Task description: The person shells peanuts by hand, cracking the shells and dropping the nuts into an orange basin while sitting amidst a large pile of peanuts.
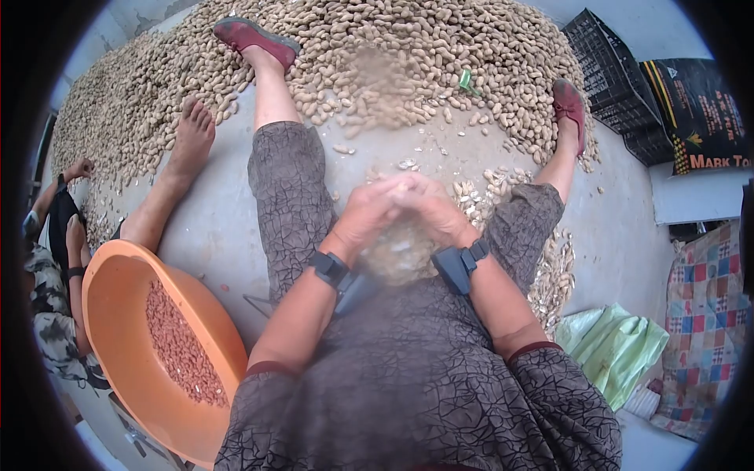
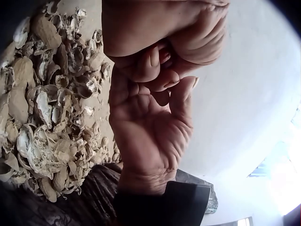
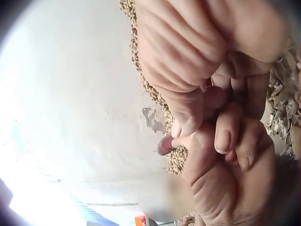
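Note:
In the head view, the left hand and right hand meet above the lap, fingertips together and blurred. The left hand fills the top of the left wrist view, its fingers curled around a small reddish kernel. Below it the right hand shows its palm, fingers bent up against the left fingers. The right wrist view has the right hand above and the left hand below, with a red kernel between the left fingers. Whether the right fingers hold anything is hidden.
Unshelled peanuts are heaped across the far floor. Empty shells lie by the right leg. An orange basin with red kernels stands at left, beside another person's bare foot. A black crate and green sack are at right.

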Demonstrator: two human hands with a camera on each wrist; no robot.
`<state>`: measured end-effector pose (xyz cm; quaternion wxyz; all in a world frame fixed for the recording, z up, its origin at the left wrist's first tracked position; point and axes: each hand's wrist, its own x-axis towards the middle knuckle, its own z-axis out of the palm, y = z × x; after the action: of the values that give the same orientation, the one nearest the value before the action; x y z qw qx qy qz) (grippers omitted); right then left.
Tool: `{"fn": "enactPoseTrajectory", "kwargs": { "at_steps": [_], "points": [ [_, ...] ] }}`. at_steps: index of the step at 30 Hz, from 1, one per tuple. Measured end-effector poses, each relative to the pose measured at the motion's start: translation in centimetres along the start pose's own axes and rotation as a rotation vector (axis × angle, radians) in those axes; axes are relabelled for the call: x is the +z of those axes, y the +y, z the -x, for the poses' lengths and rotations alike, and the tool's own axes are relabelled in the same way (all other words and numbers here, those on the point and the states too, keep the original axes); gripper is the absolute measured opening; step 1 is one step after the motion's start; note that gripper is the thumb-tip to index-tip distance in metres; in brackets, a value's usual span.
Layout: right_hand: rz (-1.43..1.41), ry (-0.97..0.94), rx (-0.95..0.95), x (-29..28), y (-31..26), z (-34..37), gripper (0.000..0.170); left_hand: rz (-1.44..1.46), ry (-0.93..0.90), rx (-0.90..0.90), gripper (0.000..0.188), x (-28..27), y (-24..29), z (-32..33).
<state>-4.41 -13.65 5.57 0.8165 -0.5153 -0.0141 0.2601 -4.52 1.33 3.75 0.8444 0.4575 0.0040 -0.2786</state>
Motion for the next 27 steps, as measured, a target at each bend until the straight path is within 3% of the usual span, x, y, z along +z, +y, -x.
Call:
{"fn": "enactPoseTrajectory", "kwargs": {
  "at_steps": [5,8,10,13,16,21,25,27],
  "points": [
    [-0.061,0.002,0.003,-0.3,0.4,0.1,0.024,-0.069,-0.018,-0.005,0.037,0.1,0.2,0.0],
    [-0.086,-0.026,-0.007,-0.7,0.8,-0.1,0.023,-0.023,-0.069,-0.009,0.036,-0.7,-0.4,-0.1],
    [-0.093,-0.042,-0.019,-0.7,0.8,-0.1,0.023,0.158,-0.134,-0.005,0.036,-1.0,-0.5,0.0],
    [-0.068,-0.047,-0.024,-0.5,0.5,0.1,0.021,0.115,-0.141,0.038,0.036,-1.2,-1.1,0.0],
    [-0.052,0.062,-0.023,-0.2,0.7,0.1,0.018,-0.028,-0.064,0.036,0.036,-0.2,-1.0,0.4],
    [-0.046,0.219,-0.015,1.0,0.2,0.2,0.016,-0.021,-0.016,0.054,0.037,0.2,-0.8,0.5],
    [0.031,0.206,-0.056,0.3,0.8,0.0,0.016,0.026,-0.045,0.067,0.038,0.9,-0.2,0.9],
    [-0.068,0.049,-0.076,0.2,0.2,0.4,0.021,0.077,-0.116,0.065,0.038,0.1,-0.4,0.5]
  ]
}}
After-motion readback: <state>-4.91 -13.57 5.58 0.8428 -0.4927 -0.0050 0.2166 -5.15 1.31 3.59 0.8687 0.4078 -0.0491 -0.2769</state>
